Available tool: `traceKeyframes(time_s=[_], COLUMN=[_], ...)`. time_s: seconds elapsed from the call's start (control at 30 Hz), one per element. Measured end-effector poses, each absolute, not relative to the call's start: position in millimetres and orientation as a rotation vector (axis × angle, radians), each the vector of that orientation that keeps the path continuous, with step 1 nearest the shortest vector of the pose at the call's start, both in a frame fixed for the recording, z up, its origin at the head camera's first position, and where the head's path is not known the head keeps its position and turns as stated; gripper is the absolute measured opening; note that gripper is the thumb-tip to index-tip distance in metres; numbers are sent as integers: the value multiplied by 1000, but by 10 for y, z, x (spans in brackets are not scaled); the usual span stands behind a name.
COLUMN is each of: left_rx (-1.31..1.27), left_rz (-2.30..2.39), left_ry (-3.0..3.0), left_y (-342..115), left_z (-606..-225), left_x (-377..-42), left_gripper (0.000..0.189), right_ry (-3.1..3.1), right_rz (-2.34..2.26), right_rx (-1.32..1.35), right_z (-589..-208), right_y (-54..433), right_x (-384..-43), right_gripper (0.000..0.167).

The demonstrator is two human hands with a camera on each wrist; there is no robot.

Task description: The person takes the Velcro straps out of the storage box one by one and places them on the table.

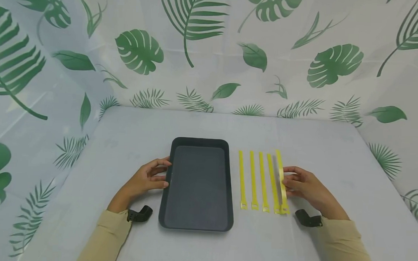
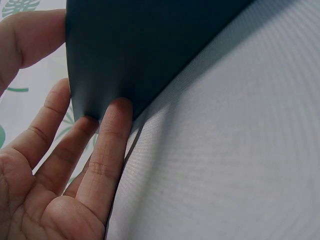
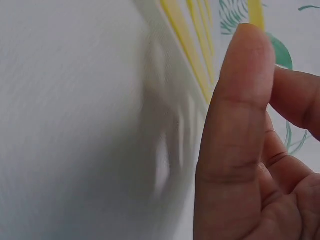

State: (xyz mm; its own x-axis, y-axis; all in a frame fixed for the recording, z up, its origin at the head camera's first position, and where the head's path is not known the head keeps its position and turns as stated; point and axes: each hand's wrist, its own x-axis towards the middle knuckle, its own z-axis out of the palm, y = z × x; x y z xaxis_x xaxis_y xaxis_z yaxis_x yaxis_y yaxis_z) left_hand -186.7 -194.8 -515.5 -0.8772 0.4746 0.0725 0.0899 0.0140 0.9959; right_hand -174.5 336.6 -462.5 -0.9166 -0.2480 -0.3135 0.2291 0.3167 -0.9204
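A dark grey rectangular tray (image 1: 197, 188) lies on the table in front of me. My left hand (image 1: 149, 176) rests its fingertips along the tray's left side; up close in the left wrist view, loosely extended fingers (image 2: 112, 145) touch the outer wall. My right hand (image 1: 306, 187) pinches a yellow cable strap (image 1: 280, 172) between thumb and fingers, its upper part lifted and its slotted end low near the table. In the right wrist view the thumb (image 3: 235, 140) hides most of this strap. Several matching yellow straps (image 1: 263, 181) lie side by side between tray and right hand.
A white cloth covers the table (image 1: 142, 127), and leaf-printed fabric (image 1: 204, 68) stands behind it and at both sides. Black wrist devices (image 1: 140, 214) sit at both sleeve cuffs, close above the tabletop.
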Motion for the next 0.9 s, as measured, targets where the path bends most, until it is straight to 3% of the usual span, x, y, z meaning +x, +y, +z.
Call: traceKeyframes(time_s=[0.23, 0.9], left_rx=[602, 597], left_rz=[1939, 1932], left_ry=[2015, 2016], left_y=[-1953, -1975], left_z=[-5170, -5155], left_x=[-1858, -1842], left_gripper=[61, 61], right_ry=[2264, 2488], right_rz=[-1516, -1235], right_rx=[106, 247], right_z=[-4621, -4580], right_y=[3381, 3238], right_x=[-1730, -1774], right_gripper=[60, 46])
